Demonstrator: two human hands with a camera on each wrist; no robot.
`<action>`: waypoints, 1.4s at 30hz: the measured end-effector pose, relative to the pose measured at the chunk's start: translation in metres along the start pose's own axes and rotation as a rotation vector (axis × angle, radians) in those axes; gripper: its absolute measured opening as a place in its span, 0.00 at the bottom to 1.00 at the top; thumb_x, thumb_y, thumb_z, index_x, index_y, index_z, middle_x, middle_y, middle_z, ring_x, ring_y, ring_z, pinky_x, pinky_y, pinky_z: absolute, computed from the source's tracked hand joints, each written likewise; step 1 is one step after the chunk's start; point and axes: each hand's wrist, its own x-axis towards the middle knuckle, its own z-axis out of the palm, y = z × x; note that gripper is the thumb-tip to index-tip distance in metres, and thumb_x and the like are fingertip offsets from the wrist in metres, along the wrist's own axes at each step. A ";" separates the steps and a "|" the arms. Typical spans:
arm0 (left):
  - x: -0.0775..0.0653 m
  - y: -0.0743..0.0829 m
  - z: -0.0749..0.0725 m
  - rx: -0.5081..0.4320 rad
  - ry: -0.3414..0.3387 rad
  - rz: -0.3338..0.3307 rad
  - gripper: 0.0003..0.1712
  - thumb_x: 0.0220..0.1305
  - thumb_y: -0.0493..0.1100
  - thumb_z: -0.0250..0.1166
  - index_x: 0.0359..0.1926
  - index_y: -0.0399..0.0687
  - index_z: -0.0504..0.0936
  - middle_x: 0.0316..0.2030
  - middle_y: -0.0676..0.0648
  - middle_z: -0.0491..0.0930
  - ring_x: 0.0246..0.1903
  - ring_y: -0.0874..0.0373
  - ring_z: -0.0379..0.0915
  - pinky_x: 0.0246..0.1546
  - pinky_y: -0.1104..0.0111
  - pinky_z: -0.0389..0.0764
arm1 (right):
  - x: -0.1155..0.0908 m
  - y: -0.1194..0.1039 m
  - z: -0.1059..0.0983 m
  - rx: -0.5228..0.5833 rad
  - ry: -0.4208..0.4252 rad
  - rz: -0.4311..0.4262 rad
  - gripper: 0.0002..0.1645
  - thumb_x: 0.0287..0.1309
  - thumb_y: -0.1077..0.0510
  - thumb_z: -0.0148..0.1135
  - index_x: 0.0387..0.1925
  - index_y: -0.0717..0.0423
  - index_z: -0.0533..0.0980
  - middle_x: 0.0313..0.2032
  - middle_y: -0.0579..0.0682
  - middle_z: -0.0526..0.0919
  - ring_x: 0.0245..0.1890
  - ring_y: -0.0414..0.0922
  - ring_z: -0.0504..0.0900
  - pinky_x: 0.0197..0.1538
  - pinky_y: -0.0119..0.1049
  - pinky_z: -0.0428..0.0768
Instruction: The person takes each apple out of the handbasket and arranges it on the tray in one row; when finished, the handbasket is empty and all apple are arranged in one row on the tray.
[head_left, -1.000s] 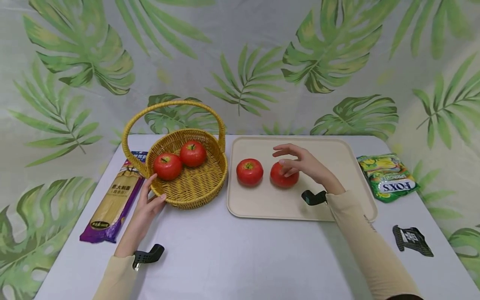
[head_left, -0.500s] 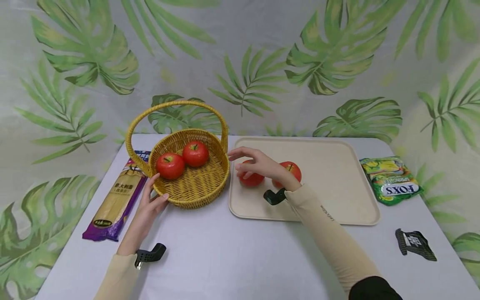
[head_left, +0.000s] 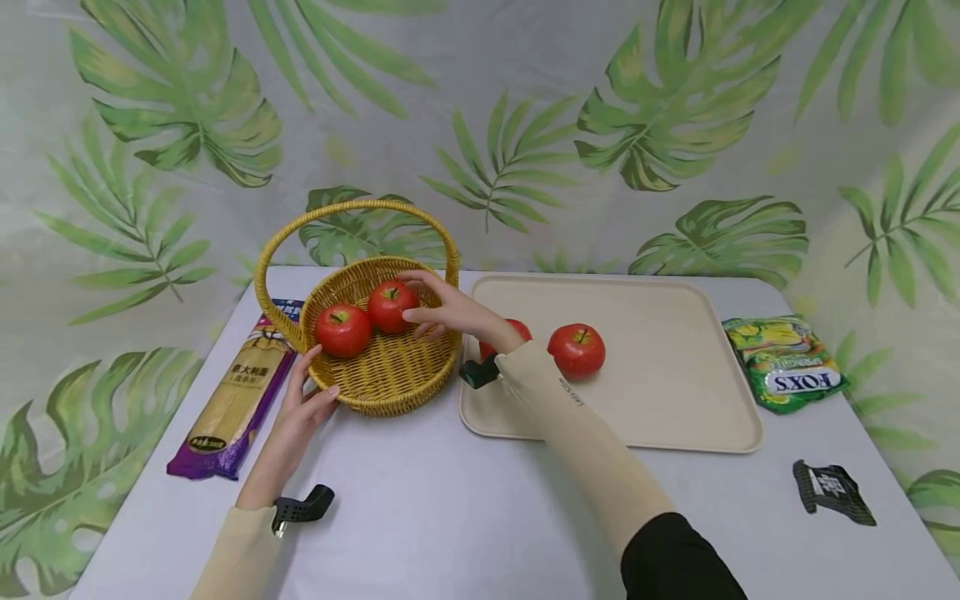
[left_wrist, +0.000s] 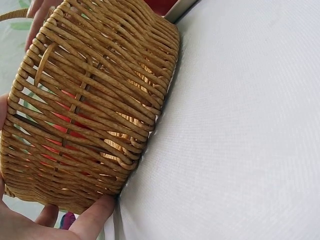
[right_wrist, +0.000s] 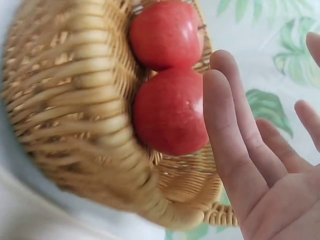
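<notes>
A yellow wicker basket (head_left: 390,375) with a tall handle stands at the left-centre of the table, holding two red apples, a left apple (head_left: 342,331) and a right apple (head_left: 391,307). My left hand (head_left: 300,410) rests on the basket's near-left side, its thumb (left_wrist: 95,216) low on the woven wall. Over the basket's right rim reaches my right hand (head_left: 450,310), fingers spread beside the right apple. In the right wrist view its fingers (right_wrist: 222,115) look straight and grip nothing. On the beige tray (head_left: 675,367) sit a partly hidden apple (head_left: 501,333) and another apple (head_left: 576,350).
A purple pasta pack (head_left: 236,400) lies left of the basket. Right of the tray are a green Fox's candy bag (head_left: 786,362) and a small black packet (head_left: 834,493). Leaf-printed cloth (head_left: 510,150) hangs behind the table.
My right hand has moved left from above the tray's apples, across the tray's left edge, to the right apple in the basket. The left hand stays at the basket.
</notes>
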 end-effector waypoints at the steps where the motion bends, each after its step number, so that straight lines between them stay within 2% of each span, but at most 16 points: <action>1: 0.000 0.000 0.000 0.002 0.000 0.001 0.38 0.72 0.36 0.51 0.75 0.63 0.45 0.73 0.48 0.26 0.71 0.42 0.36 0.66 0.46 0.50 | 0.003 -0.001 0.000 0.012 0.009 0.012 0.38 0.66 0.58 0.57 0.72 0.48 0.52 0.69 0.59 0.54 0.42 0.64 0.80 0.44 0.54 0.81; 7: -0.001 0.001 0.001 0.002 -0.001 0.004 0.38 0.72 0.36 0.51 0.75 0.63 0.45 0.73 0.48 0.26 0.71 0.43 0.37 0.66 0.46 0.51 | 0.021 0.000 -0.001 0.088 0.040 0.084 0.41 0.66 0.56 0.57 0.74 0.46 0.49 0.70 0.57 0.53 0.42 0.65 0.79 0.44 0.50 0.82; 14: -0.001 0.000 0.001 0.006 0.000 0.008 0.39 0.72 0.36 0.51 0.75 0.63 0.44 0.73 0.48 0.25 0.71 0.42 0.37 0.66 0.47 0.50 | 0.037 0.012 0.001 0.215 0.083 0.162 0.41 0.68 0.56 0.55 0.74 0.43 0.47 0.72 0.56 0.49 0.45 0.66 0.78 0.53 0.58 0.74; 18: 0.000 -0.001 0.000 0.002 0.001 0.001 0.39 0.72 0.36 0.51 0.75 0.63 0.45 0.73 0.49 0.26 0.71 0.43 0.38 0.66 0.47 0.51 | 0.043 0.016 0.006 0.266 0.121 0.213 0.41 0.68 0.56 0.55 0.74 0.41 0.46 0.73 0.53 0.46 0.46 0.67 0.78 0.54 0.57 0.73; 21: 0.000 -0.001 0.000 -0.002 0.004 0.000 0.39 0.72 0.35 0.51 0.75 0.62 0.45 0.73 0.48 0.26 0.71 0.42 0.39 0.66 0.47 0.51 | 0.046 0.018 0.011 0.312 0.160 0.264 0.42 0.67 0.55 0.56 0.74 0.39 0.46 0.72 0.54 0.50 0.45 0.64 0.80 0.51 0.53 0.78; 25: 0.000 -0.001 0.000 -0.005 0.003 0.011 0.38 0.71 0.35 0.51 0.75 0.61 0.45 0.73 0.47 0.26 0.71 0.41 0.38 0.66 0.46 0.51 | 0.055 0.025 0.015 0.414 0.196 0.318 0.44 0.64 0.54 0.61 0.73 0.35 0.48 0.65 0.58 0.64 0.41 0.62 0.82 0.44 0.48 0.82; 28: 0.000 -0.001 -0.001 -0.004 0.006 0.006 0.39 0.71 0.36 0.51 0.75 0.61 0.45 0.73 0.47 0.26 0.71 0.42 0.37 0.66 0.46 0.50 | 0.059 0.028 0.021 0.478 0.199 0.362 0.46 0.64 0.55 0.60 0.74 0.33 0.46 0.64 0.60 0.64 0.46 0.65 0.80 0.47 0.51 0.80; 30: 0.000 -0.001 -0.001 0.000 0.010 -0.003 0.39 0.71 0.36 0.52 0.75 0.62 0.44 0.73 0.47 0.26 0.71 0.42 0.37 0.66 0.47 0.50 | 0.060 0.026 0.026 0.505 0.210 0.396 0.45 0.67 0.57 0.56 0.74 0.33 0.43 0.66 0.61 0.60 0.51 0.67 0.76 0.52 0.54 0.76; 34: 0.000 -0.001 -0.001 0.002 0.013 -0.007 0.39 0.71 0.36 0.52 0.75 0.61 0.44 0.73 0.47 0.26 0.71 0.42 0.38 0.66 0.47 0.51 | 0.067 0.033 0.031 0.533 0.258 0.405 0.43 0.67 0.60 0.56 0.74 0.34 0.46 0.69 0.58 0.54 0.54 0.68 0.73 0.54 0.55 0.74; 38: 0.000 0.000 0.000 -0.008 0.006 -0.004 0.39 0.71 0.37 0.53 0.75 0.60 0.45 0.73 0.49 0.26 0.71 0.43 0.38 0.66 0.47 0.51 | 0.075 0.044 0.031 0.516 0.337 0.383 0.41 0.64 0.64 0.59 0.71 0.37 0.53 0.67 0.53 0.56 0.58 0.61 0.71 0.51 0.54 0.78; 42: -0.001 0.001 0.000 -0.016 0.007 -0.006 0.39 0.71 0.37 0.53 0.75 0.60 0.44 0.73 0.49 0.27 0.71 0.43 0.38 0.66 0.47 0.50 | 0.074 0.041 0.031 0.508 0.353 0.348 0.40 0.62 0.66 0.60 0.70 0.40 0.56 0.66 0.53 0.58 0.58 0.60 0.70 0.48 0.53 0.79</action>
